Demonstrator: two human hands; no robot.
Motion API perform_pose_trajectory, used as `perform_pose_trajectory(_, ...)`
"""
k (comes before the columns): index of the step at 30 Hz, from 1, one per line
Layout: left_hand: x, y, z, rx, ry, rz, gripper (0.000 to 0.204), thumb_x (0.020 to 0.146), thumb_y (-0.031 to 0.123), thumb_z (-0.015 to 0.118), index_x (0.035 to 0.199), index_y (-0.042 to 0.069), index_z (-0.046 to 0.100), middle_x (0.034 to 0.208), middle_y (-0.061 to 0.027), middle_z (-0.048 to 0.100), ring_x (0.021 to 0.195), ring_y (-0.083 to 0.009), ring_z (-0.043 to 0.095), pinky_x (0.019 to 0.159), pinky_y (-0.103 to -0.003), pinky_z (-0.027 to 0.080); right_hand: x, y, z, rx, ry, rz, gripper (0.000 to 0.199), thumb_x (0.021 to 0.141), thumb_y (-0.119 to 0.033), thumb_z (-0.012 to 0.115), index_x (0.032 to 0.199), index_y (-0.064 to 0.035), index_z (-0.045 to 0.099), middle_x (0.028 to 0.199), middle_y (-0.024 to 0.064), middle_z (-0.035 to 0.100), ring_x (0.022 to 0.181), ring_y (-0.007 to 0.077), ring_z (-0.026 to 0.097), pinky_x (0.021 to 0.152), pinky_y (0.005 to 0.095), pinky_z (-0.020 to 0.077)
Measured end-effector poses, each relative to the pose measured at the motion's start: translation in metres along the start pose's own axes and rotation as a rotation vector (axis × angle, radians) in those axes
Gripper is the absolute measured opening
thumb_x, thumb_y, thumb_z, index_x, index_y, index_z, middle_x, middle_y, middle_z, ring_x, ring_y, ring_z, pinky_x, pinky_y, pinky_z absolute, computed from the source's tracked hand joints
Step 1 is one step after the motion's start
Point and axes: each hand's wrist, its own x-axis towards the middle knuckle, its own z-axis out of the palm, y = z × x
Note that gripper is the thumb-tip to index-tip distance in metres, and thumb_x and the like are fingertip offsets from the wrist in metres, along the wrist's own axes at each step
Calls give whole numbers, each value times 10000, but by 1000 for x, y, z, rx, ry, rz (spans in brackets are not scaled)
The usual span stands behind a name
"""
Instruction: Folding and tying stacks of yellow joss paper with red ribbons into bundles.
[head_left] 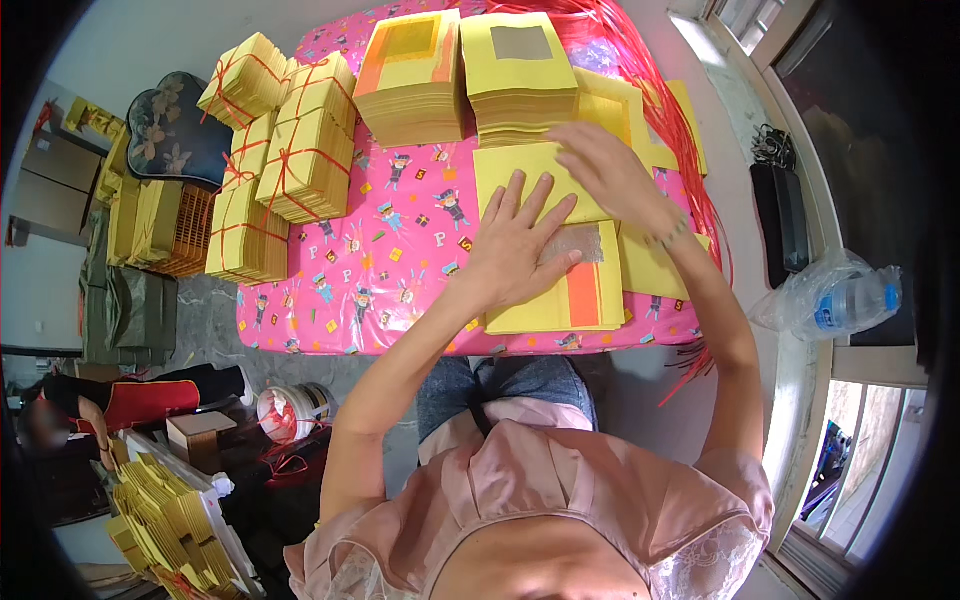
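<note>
My left hand (520,245) lies flat, fingers spread, on a stack of yellow paper sheets (575,295) with an orange band and a silver square, near the table's front edge. My right hand (605,170) presses palm-down on a plain yellow sheet (510,165) just behind that stack, fingers apart. Neither hand grips anything. Two tall stacks of yellow paper stand behind: one with an orange and gold face (412,75), one with a silver square (520,70).
The table has a pink patterned cloth (380,260). Bundles of yellow paper tied with red string (290,150) stand at its left. Red strings (660,100) trail along the right. A plastic bottle in a bag (840,300) lies on the sill. More yellow stacks (165,510) sit lower left.
</note>
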Motion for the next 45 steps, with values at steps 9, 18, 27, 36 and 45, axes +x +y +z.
perform_pose_trajectory(9,-3,0,1,37,27,26,722,913,560,517,1487,128,443,1579,-219,290,1446,-511,208,1177,-586,193,-94,-30,1,-149,-243,-16,686,1005,-461,450,1559,-100,268,1616,134,258,1509,321,185,1214,537,100)
perform_pose_trajectory(18,-11,-13,-12,-51,-59,-11,813,919,604,510,1526,87,354,1589,-240,254,1490,-428,171,1205,-526,156,-96,-30,0,-124,-306,36,699,1003,-448,464,1570,-107,238,1637,124,202,1522,313,137,1219,531,93)
perform_pose_trajectory(27,-8,-16,-16,-53,-129,-55,780,950,582,484,1561,138,290,1623,-205,188,1511,-393,123,1208,-537,118,-85,-28,-2,-197,-181,-14,479,986,-328,543,1401,-91,516,1484,144,470,1407,283,392,1162,515,273)
perform_pose_trajectory(36,6,-14,-20,49,35,-7,585,960,433,572,1433,100,490,1467,-230,456,1384,-396,400,1121,-498,334,-61,-2,4,-368,150,-380,260,826,-183,738,1065,-86,710,1043,57,703,906,230,673,827,360,540)
perform_pose_trajectory(45,21,-8,-24,324,311,68,488,833,59,633,1317,98,579,1328,-106,613,1164,-311,599,973,-434,470,-61,-12,-1,-144,410,-138,337,906,-310,684,1128,-56,679,1028,96,673,947,263,654,836,340,526)
